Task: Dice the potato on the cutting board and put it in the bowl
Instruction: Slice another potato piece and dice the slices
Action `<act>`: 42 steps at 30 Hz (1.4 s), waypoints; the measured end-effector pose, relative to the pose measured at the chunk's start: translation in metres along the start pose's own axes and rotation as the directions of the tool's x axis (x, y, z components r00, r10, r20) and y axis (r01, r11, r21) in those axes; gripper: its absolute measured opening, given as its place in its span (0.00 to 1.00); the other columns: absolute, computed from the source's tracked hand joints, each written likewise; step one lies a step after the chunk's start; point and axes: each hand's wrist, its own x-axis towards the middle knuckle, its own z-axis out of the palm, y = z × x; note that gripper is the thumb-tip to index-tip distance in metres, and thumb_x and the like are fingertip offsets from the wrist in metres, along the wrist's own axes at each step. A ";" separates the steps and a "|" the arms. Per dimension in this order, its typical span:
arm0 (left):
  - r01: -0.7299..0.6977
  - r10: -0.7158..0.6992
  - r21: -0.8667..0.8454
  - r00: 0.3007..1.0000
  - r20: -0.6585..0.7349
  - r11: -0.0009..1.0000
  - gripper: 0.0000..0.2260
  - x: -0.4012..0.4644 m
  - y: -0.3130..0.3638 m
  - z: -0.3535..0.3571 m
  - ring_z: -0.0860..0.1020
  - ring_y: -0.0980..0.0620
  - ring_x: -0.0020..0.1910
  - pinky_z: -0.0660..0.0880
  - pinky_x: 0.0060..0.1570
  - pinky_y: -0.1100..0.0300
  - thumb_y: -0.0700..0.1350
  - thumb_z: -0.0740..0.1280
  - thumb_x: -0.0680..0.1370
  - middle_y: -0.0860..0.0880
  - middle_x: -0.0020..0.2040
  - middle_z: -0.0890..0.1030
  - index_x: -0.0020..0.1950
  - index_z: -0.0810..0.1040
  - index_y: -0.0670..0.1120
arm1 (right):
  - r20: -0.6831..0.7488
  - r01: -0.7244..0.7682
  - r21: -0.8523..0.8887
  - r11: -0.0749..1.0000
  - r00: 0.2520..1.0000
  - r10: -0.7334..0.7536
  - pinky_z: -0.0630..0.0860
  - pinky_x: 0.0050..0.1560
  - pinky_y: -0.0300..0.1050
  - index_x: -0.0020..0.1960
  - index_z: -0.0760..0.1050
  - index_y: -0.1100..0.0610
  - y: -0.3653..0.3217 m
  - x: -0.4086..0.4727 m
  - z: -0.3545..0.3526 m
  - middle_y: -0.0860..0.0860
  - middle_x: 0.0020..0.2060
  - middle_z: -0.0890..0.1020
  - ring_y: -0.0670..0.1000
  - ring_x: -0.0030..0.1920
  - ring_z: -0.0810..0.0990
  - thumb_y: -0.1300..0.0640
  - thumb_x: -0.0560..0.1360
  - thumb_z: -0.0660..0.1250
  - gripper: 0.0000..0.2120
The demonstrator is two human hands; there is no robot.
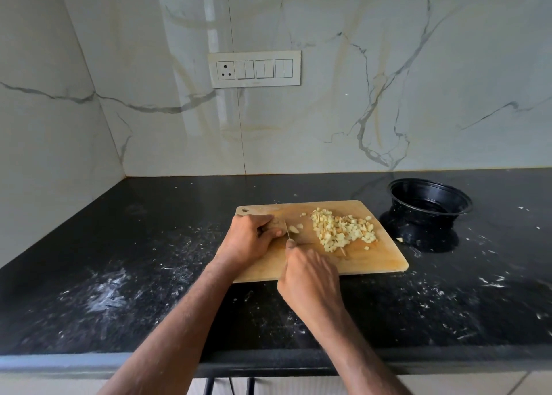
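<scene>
Head view covers a black speckled countertop (125,275) dusted with white flecks, set against a marble-patterned wall (358,66) that carries a switch panel (254,69). A wooden cutting board (373,263) lies flat on the countertop. The left hand (249,239) rests on the board's left part, fingers curled over a remaining potato piece (274,222), which is mostly hidden under the fingers. The right hand (310,278) grips a knife handle, fingers wrapped closed around it; the handle itself is hidden inside the fist. The knife (287,230) shows only as a thin blade edge, standing just to the right of the left fingertips, with its tip toward the wall. Two or three freshly cut pieces (295,228) lie just right of the blade. A pile of diced potato (343,229) occupies the board's right half. A black bowl (430,197) stands on the countertop near the board's far right corner; its contents cannot be determined. One stray potato cube (399,239) lies on the countertop between board and bowl.
</scene>
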 end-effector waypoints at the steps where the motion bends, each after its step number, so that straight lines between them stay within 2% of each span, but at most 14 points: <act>1: 0.006 -0.006 0.000 1.000 0.001 1.000 0.09 0.000 -0.001 0.000 0.77 0.53 0.37 0.75 0.40 0.57 0.51 0.75 0.76 0.51 0.36 0.83 0.43 0.83 0.46 | 0.014 -0.012 0.010 1.000 1.000 0.012 0.70 0.39 0.40 0.74 0.69 0.56 0.000 -0.003 0.000 0.47 0.40 0.76 0.46 0.37 0.73 0.57 0.82 0.59 0.20; 6: 0.031 -0.031 -0.009 0.999 -0.011 0.999 0.12 -0.002 -0.001 0.000 0.81 0.50 0.46 0.78 0.49 0.56 0.51 0.75 0.76 0.47 0.45 0.86 0.53 0.85 0.44 | 0.008 -0.055 0.033 0.998 0.998 0.054 0.72 0.34 0.36 0.76 0.68 0.52 0.002 -0.009 -0.004 0.44 0.36 0.79 0.42 0.32 0.74 0.57 0.81 0.60 0.23; 8: 0.026 -0.026 -0.025 1.000 -0.005 0.999 0.12 -0.003 -0.001 -0.001 0.81 0.57 0.46 0.77 0.48 0.65 0.49 0.75 0.76 0.52 0.46 0.86 0.56 0.85 0.46 | -0.051 -0.080 0.041 0.996 0.995 0.082 0.73 0.37 0.34 0.75 0.70 0.51 0.001 -0.010 -0.007 0.44 0.37 0.82 0.42 0.33 0.75 0.54 0.81 0.61 0.22; 10: 0.010 -0.011 -0.051 1.000 -0.005 0.999 0.10 -0.004 0.000 -0.001 0.78 0.66 0.44 0.71 0.45 0.77 0.47 0.75 0.76 0.63 0.45 0.84 0.55 0.85 0.46 | -0.087 -0.083 0.049 0.995 0.992 0.087 0.78 0.39 0.37 0.75 0.70 0.51 0.000 -0.008 -0.009 0.45 0.36 0.83 0.43 0.32 0.78 0.53 0.81 0.61 0.22; 12: 0.011 -0.011 -0.059 1.000 0.010 0.998 0.06 -0.004 0.000 -0.002 0.79 0.63 0.44 0.74 0.45 0.74 0.46 0.75 0.76 0.67 0.42 0.82 0.51 0.85 0.47 | -0.105 -0.063 0.053 0.997 0.992 0.068 0.78 0.36 0.36 0.75 0.70 0.51 -0.002 -0.005 -0.009 0.45 0.33 0.82 0.43 0.30 0.76 0.53 0.81 0.62 0.22; 14: 0.015 -0.015 -0.059 1.000 0.011 0.998 0.06 -0.004 0.000 -0.002 0.81 0.55 0.45 0.77 0.47 0.62 0.47 0.75 0.76 0.56 0.43 0.85 0.51 0.85 0.46 | -0.120 -0.046 0.045 0.998 0.991 0.051 0.71 0.32 0.32 0.75 0.69 0.52 -0.004 0.001 -0.008 0.45 0.35 0.83 0.42 0.29 0.72 0.53 0.82 0.62 0.22; 16: 0.021 -0.021 -0.056 1.000 0.001 0.998 0.08 -0.003 0.000 -0.001 0.82 0.51 0.46 0.78 0.49 0.58 0.47 0.75 0.76 0.50 0.45 0.86 0.53 0.86 0.45 | -0.126 -0.026 0.040 0.999 0.992 0.031 0.66 0.30 0.31 0.76 0.69 0.52 -0.006 0.008 -0.006 0.45 0.36 0.83 0.42 0.29 0.72 0.53 0.82 0.61 0.22; 20: 0.043 -0.043 -0.049 0.999 -0.008 0.998 0.14 -0.002 0.000 0.000 0.83 0.50 0.50 0.77 0.52 0.62 0.47 0.76 0.76 0.47 0.50 0.87 0.59 0.85 0.43 | -0.116 -0.004 0.030 1.000 0.993 0.008 0.69 0.30 0.33 0.76 0.69 0.52 -0.005 0.015 -0.005 0.46 0.40 0.83 0.44 0.32 0.75 0.53 0.82 0.60 0.22; 24: 0.071 -0.072 -0.047 0.997 -0.018 0.996 0.19 -0.001 0.000 0.001 0.82 0.52 0.55 0.71 0.53 0.71 0.48 0.76 0.76 0.47 0.56 0.86 0.65 0.82 0.43 | -0.101 -0.005 -0.019 1.000 0.995 0.003 0.74 0.28 0.38 0.76 0.69 0.54 -0.006 0.017 -0.004 0.46 0.34 0.79 0.45 0.30 0.74 0.56 0.81 0.60 0.22; 27: 0.068 -0.068 -0.040 0.997 -0.020 0.997 0.19 -0.001 0.000 0.001 0.83 0.52 0.54 0.72 0.54 0.69 0.48 0.76 0.75 0.47 0.55 0.86 0.64 0.82 0.43 | -0.074 0.007 -0.027 1.000 0.997 -0.009 0.79 0.31 0.41 0.75 0.69 0.55 -0.007 0.017 -0.001 0.47 0.36 0.81 0.45 0.31 0.76 0.58 0.82 0.60 0.22; 30: 0.083 -0.084 -0.039 0.996 -0.025 0.996 0.18 0.000 0.000 0.001 0.81 0.59 0.50 0.71 0.51 0.74 0.49 0.77 0.75 0.48 0.53 0.86 0.63 0.83 0.44 | -0.005 -0.019 0.009 1.000 1.000 0.019 0.79 0.36 0.43 0.70 0.74 0.56 -0.002 0.006 0.001 0.47 0.38 0.81 0.45 0.34 0.77 0.57 0.81 0.60 0.18; 34: 0.091 -0.092 -0.027 0.995 -0.028 0.995 0.18 0.001 0.001 0.001 0.81 0.58 0.49 0.75 0.53 0.66 0.50 0.77 0.75 0.49 0.52 0.86 0.61 0.84 0.45 | 0.026 -0.034 0.023 0.999 0.999 0.033 0.72 0.32 0.38 0.74 0.70 0.53 -0.001 -0.013 -0.001 0.45 0.36 0.78 0.44 0.32 0.74 0.56 0.81 0.60 0.21; 38: 0.104 -0.104 -0.024 0.995 -0.010 0.994 0.19 -0.003 0.001 0.001 0.81 0.56 0.52 0.72 0.51 0.68 0.51 0.76 0.75 0.49 0.54 0.86 0.64 0.83 0.46 | -0.006 -0.075 0.029 0.997 0.997 0.076 0.70 0.28 0.34 0.74 0.71 0.51 -0.001 -0.016 -0.007 0.42 0.33 0.77 0.41 0.29 0.73 0.54 0.81 0.62 0.21; 42: 0.118 -0.118 -0.043 0.993 -0.015 0.992 0.17 -0.004 0.001 0.000 0.82 0.56 0.49 0.74 0.51 0.67 0.51 0.77 0.75 0.51 0.51 0.86 0.62 0.84 0.47 | -0.102 -0.076 0.036 0.996 0.992 0.079 0.80 0.37 0.41 0.74 0.71 0.50 -0.004 -0.012 -0.011 0.46 0.35 0.84 0.46 0.33 0.79 0.52 0.81 0.62 0.22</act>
